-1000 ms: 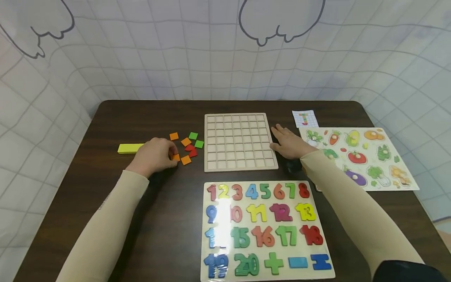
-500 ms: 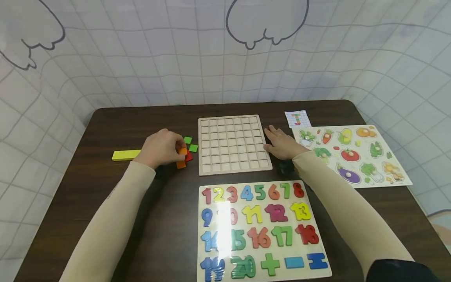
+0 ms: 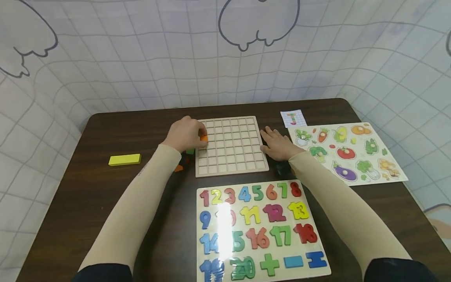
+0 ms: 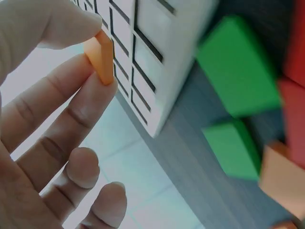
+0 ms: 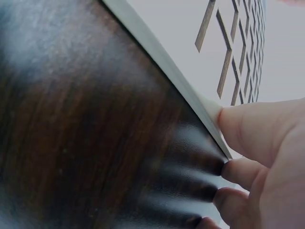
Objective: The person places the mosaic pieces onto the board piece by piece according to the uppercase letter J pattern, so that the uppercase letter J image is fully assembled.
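An orange square tile (image 3: pixel 203 138) is pinched between the thumb and fingertips of my left hand (image 3: pixel 184 134), over the left side of the wooden grid board (image 3: pixel 232 172). The left wrist view shows the orange tile (image 4: pixel 101 56) held by its edges beside the board's cells. My right hand (image 3: pixel 278 145) lies with fingers spread at the board's right edge; in the right wrist view its thumb touches the board's rim (image 5: pixel 190 95). Green tiles (image 4: pixel 240 67), red tiles (image 4: pixel 293 119) and another orange tile (image 4: pixel 285 181) lie left of the board, partly hidden by my left arm in the head view.
A yellow block (image 3: pixel 125 159) lies at the left. The number puzzle board (image 3: pixel 262 231) is in front of the grid board. At the right are a vegetable puzzle board (image 3: pixel 352 150) and a small card (image 3: pixel 293 118) with a coloured tile pattern.
My left hand has lifted an orange tile from the loose tiles and moved right and back to the grid board. My right hand stays at the board's right edge. The head view has shifted slightly.
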{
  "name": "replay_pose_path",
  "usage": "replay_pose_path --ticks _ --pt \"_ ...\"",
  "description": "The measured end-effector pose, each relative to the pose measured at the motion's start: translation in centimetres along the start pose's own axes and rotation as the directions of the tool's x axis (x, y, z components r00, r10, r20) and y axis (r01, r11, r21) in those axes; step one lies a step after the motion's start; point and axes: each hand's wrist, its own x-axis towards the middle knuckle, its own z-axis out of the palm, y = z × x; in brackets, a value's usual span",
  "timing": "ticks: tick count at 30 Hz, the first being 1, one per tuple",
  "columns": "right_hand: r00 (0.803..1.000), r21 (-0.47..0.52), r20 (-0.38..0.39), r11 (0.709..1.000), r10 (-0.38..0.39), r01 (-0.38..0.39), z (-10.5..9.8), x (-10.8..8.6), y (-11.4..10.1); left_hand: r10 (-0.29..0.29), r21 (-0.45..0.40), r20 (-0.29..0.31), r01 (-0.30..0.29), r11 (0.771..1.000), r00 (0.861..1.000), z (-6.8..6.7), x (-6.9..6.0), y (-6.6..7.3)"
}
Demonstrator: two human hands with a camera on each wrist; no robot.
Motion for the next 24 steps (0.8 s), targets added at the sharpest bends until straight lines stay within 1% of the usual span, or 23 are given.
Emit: replay_pose_path --ticks 5,9,13,17,24 --pt "1.0 0.011 0.002 1.0 0.005 -0.005 0.0 -0.3 0.0 0.026 0.002 0.009 -0.026 1.0 1.0 0.7 2.3 1.1" --pt "1.0 0.016 -0.004 1.0 0.004 -0.004 -0.1 -0.3 -0.1 0.035 0.014 -0.012 -0.035 0.999 0.999 1.4 3.9 1.8" --pt "1.0 0.024 -0.004 1.0 -0.008 0.008 0.0 -0.1 -0.2 0.024 0.029 -0.029 -0.023 0.999 0.999 1.9 4.6 2.0" --pt "1.0 0.027 -0.007 1.0 -0.014 0.014 -0.1 -0.1 -0.1 0.017 0.026 -0.026 -0.016 1.0 1.0 1.9 5.1 2.4" --pt "1.0 0.024 -0.004 1.0 -0.011 0.011 -0.2 -0.4 0.2 0.01 -0.007 0.017 -0.01 1.0 1.0 1.9 5.8 3.1"
